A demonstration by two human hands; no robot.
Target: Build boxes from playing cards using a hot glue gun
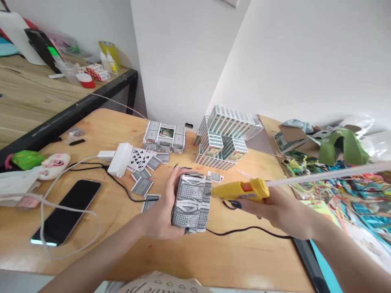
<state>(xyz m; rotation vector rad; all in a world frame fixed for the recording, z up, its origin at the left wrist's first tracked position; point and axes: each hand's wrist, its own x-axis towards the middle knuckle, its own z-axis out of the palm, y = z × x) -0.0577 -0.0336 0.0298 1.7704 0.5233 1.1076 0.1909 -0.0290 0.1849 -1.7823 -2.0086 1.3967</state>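
My left hand (166, 207) grips a box covered in grey-backed playing cards (189, 199) above the table's middle. In my right hand (281, 211) is a yellow hot glue gun (242, 190), a long glue stick (330, 173) jutting from its rear. The nozzle points left and meets, or nearly meets, the box's right side; exact contact is unclear. Loose playing cards (142, 158) lie left of the box, some face up. Behind them sits another card-covered box (165, 136) with an opening on top. Stacked card packs (222, 136) stand at the back right.
A phone (67, 211), a white power strip (120, 159) and looping cables occupy the left of the table (128, 252). A black cord (253, 228) runs below the glue gun. Craft materials (360, 195) crowd the right side. A higher wooden desk (39, 89) borders the left.
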